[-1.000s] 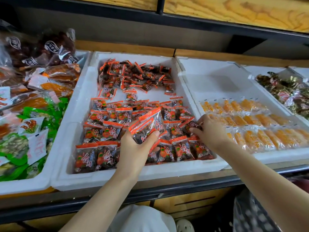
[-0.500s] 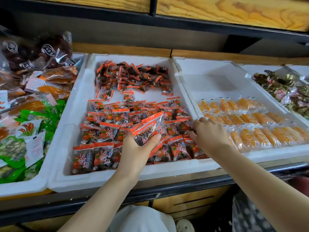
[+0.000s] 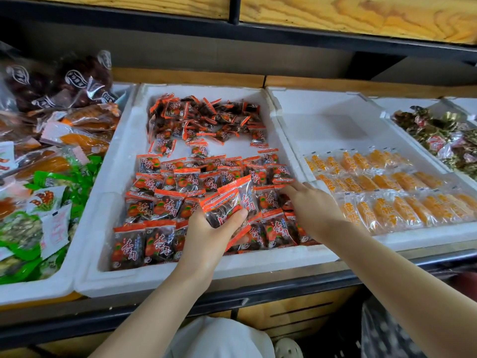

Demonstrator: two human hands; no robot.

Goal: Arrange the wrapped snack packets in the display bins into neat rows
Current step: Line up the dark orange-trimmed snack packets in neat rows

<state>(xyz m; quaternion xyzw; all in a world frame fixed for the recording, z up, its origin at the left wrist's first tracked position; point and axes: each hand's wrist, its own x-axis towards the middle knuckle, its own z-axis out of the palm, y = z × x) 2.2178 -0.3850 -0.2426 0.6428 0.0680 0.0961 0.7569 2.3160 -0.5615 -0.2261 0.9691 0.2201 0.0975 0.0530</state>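
A: Head view: left hand (image 3: 209, 233)?
B: Clasping a small stack of red packets (image 3: 229, 200), over the middle foam bin (image 3: 180, 275).
A: Right hand (image 3: 313, 210)?
B: At three o'clock of the stack, touching the rowed packets (image 3: 160, 202); grasp impossible to tell.

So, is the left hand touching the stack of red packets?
Touching. Head view shows the left hand gripping the stack of red packets, thumb across it.
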